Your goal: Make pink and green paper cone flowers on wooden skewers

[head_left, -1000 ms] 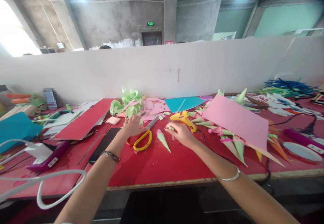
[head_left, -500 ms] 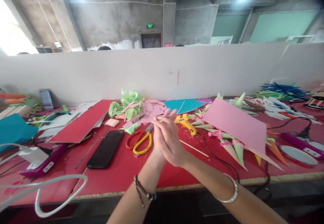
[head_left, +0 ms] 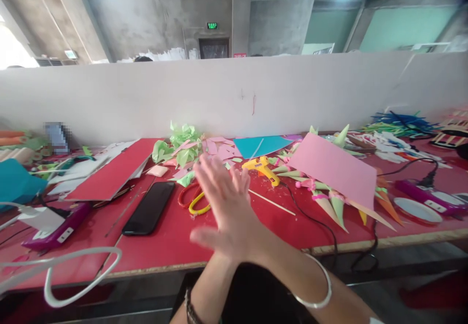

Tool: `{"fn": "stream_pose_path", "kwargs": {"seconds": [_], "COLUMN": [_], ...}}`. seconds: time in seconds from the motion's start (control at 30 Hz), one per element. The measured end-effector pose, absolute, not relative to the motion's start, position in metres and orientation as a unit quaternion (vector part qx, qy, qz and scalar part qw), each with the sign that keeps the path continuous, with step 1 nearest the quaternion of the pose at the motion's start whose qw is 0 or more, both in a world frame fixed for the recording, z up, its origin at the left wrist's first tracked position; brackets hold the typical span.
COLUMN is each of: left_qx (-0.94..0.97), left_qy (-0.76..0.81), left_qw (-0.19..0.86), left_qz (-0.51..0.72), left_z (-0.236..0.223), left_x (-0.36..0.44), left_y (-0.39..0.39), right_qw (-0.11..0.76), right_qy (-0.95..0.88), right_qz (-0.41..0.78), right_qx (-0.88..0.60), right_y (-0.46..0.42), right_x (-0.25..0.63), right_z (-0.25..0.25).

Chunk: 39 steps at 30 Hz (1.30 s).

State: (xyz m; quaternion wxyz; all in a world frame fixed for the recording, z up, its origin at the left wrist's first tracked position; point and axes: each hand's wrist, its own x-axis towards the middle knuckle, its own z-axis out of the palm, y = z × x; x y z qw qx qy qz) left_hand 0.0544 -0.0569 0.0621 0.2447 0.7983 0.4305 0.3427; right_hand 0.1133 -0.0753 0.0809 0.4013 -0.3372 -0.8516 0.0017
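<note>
My right hand (head_left: 228,216) is held over the front of the table, its fingers stretched out and its thumb spread to the left. Behind it, my left hand (head_left: 243,181) is mostly covered; only some extended fingertips show past the right hand. The two hands overlap and appear to be touching, with nothing visible in them. Red-and-yellow-handled scissors (head_left: 199,205) lie just left of the hands, partly hidden by the right one. A yellow glue gun (head_left: 263,169) rests just beyond them to the right, and a thin stick (head_left: 272,202) lies in front of it.
A black phone (head_left: 149,209), red sheets (head_left: 113,170) and a purple power strip (head_left: 58,229) lie left. Green tissue and pink scraps (head_left: 219,147) are at the back. A pink sheet (head_left: 336,168) covers paper cones (head_left: 334,212) on the right. A white partition (head_left: 190,94) stands behind.
My hands were pressed palm to palm; the right has now slid across the left with its fingers and thumb spread. The view has tilted slightly down. The things on the table look unmoved.
</note>
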Motion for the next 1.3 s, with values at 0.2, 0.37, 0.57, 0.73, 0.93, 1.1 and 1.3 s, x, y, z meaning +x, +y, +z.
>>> {"fn": "stream_pose_path", "kwargs": {"seconds": [0.2, 0.37, 0.57, 0.73, 0.93, 1.1, 1.3], "left_qx": [0.469, 0.312, 0.309, 0.247, 0.212, 0.230, 0.234], "left_qy": [0.255, 0.179, 0.188, 0.194, 0.214, 0.188, 0.187], "left_qw": [0.526, 0.515, 0.546, 0.605, 0.637, 0.616, 0.670], "left_qz": [0.662, 0.778, 0.756, 0.732, 0.709, 0.729, 0.679], "left_z": [0.070, 0.072, 0.071, 0.053, 0.055, 0.057, 0.065], "left_x": [0.053, 0.064, 0.074, 0.080, 0.075, 0.080, 0.045], "left_y": [-0.081, -0.079, -0.081, -0.089, -0.089, -0.092, -0.090], "right_qw": [0.345, 0.350, 0.344, 0.362, 0.358, 0.323, 0.327], "right_qy": [-0.872, -0.870, -0.868, -0.860, -0.858, -0.883, -0.870], "right_qz": [-0.012, -0.030, 0.012, -0.008, -0.052, -0.060, -0.081], "right_qx": [-0.346, -0.347, -0.358, -0.359, -0.365, -0.334, -0.360], "right_y": [-0.073, -0.071, -0.067, -0.066, -0.070, -0.071, -0.072], "right_x": [0.113, 0.105, 0.108, 0.100, 0.102, 0.100, 0.102], "right_z": [0.072, 0.085, 0.072, 0.078, 0.075, 0.078, 0.083]}}
